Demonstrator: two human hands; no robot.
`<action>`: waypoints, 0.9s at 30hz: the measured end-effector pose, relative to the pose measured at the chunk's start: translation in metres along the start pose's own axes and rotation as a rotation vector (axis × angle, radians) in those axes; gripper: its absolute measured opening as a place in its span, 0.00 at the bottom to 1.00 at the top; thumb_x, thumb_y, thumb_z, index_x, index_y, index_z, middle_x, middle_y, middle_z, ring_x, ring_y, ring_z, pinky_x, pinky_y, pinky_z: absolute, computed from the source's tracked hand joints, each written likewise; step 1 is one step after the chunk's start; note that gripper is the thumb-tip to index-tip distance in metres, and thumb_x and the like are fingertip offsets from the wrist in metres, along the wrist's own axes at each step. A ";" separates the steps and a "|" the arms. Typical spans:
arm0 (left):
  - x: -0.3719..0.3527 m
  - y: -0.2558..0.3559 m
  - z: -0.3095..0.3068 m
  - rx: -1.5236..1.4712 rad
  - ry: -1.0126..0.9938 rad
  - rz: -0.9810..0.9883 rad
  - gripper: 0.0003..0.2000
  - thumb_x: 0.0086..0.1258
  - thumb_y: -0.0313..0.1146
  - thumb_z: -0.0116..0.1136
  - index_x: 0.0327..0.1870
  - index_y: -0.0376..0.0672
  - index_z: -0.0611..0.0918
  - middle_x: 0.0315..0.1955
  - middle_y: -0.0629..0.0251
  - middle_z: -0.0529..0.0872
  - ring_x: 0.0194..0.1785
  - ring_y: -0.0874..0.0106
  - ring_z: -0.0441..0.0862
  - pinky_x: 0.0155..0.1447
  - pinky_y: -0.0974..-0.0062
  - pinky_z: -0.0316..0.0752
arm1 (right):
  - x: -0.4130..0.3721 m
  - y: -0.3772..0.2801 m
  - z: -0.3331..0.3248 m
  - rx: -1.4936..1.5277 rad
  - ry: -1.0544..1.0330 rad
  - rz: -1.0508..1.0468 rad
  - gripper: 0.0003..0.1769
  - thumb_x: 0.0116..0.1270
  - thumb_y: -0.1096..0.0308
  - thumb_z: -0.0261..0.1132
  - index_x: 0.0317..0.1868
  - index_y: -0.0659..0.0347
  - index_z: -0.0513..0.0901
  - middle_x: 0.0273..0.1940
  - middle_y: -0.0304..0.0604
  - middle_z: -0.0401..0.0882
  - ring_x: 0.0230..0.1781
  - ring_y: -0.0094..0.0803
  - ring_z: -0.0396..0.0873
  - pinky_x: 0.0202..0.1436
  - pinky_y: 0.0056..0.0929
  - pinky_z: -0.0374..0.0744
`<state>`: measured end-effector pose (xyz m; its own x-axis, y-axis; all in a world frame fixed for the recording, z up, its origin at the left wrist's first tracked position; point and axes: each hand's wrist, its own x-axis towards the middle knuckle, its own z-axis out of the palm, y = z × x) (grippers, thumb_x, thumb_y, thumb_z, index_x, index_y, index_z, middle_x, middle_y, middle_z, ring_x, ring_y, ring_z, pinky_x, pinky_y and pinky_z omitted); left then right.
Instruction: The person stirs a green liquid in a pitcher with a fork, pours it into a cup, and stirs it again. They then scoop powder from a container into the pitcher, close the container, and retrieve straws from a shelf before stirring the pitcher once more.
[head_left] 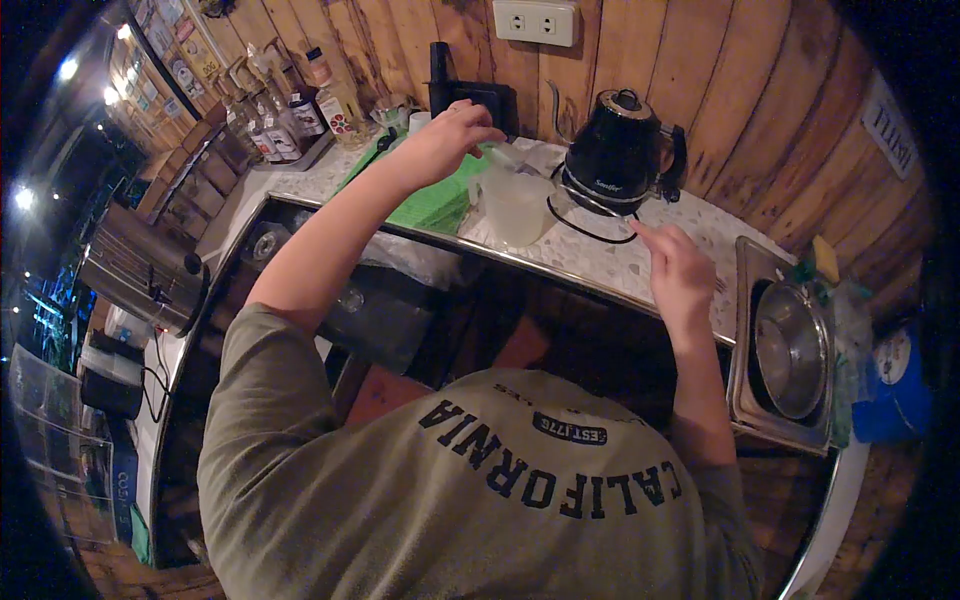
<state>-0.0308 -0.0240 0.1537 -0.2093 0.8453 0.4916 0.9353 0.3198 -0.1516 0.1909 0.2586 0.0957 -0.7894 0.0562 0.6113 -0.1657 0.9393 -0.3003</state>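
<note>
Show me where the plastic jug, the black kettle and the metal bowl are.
plastic jug [515, 207]: head view, on its front wall.
black kettle [620, 152]: head view, on the middle of its body.
metal bowl [790, 350]: head view, on its inner bottom.

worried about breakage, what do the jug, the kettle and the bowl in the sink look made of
Jug: probably plastic, milky and translucent; light glows through its wall. Kettle: glossy black, likely coated metal; sharp highlights on the body. Bowl: bare steel by its brushed grey sheen, sitting in the metal sink.
</note>
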 end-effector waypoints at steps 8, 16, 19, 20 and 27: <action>-0.007 -0.012 0.003 0.019 -0.004 -0.017 0.24 0.49 0.16 0.58 0.50 0.45 0.81 0.43 0.57 0.76 0.51 0.58 0.73 0.55 0.66 0.74 | -0.002 -0.005 -0.006 -0.036 -0.062 0.019 0.18 0.60 0.75 0.58 0.47 0.46 0.84 0.36 0.41 0.80 0.36 0.45 0.79 0.39 0.40 0.77; -0.004 -0.001 -0.012 -0.041 -0.044 -0.046 0.24 0.49 0.15 0.56 0.50 0.44 0.81 0.43 0.56 0.76 0.51 0.55 0.72 0.56 0.64 0.74 | 0.001 -0.014 -0.009 0.006 -0.027 0.083 0.12 0.63 0.70 0.59 0.44 0.47 0.85 0.36 0.43 0.81 0.36 0.47 0.79 0.39 0.43 0.76; -0.001 0.002 -0.012 0.045 -0.036 0.034 0.22 0.50 0.16 0.55 0.50 0.45 0.81 0.43 0.57 0.76 0.51 0.56 0.72 0.54 0.63 0.73 | 0.007 -0.016 -0.008 -0.057 -0.021 0.085 0.12 0.63 0.70 0.59 0.44 0.49 0.85 0.35 0.44 0.81 0.37 0.48 0.79 0.40 0.42 0.76; 0.000 0.003 -0.012 0.077 -0.031 0.068 0.22 0.51 0.17 0.55 0.49 0.45 0.81 0.43 0.57 0.77 0.51 0.56 0.72 0.54 0.63 0.73 | 0.008 -0.018 -0.009 -0.046 -0.023 0.092 0.12 0.62 0.70 0.59 0.44 0.49 0.85 0.35 0.44 0.81 0.37 0.48 0.79 0.40 0.42 0.77; 0.000 0.001 -0.003 0.105 -0.019 0.023 0.20 0.51 0.20 0.56 0.48 0.45 0.82 0.42 0.58 0.77 0.50 0.56 0.73 0.59 0.61 0.69 | 0.007 -0.024 -0.017 -0.065 -0.051 0.083 0.14 0.59 0.73 0.59 0.44 0.49 0.85 0.35 0.45 0.81 0.37 0.47 0.79 0.40 0.42 0.77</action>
<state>-0.0291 -0.0244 0.1561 -0.1948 0.8606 0.4706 0.9050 0.3427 -0.2521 0.1997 0.2418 0.1193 -0.8282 0.1187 0.5477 -0.0613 0.9522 -0.2991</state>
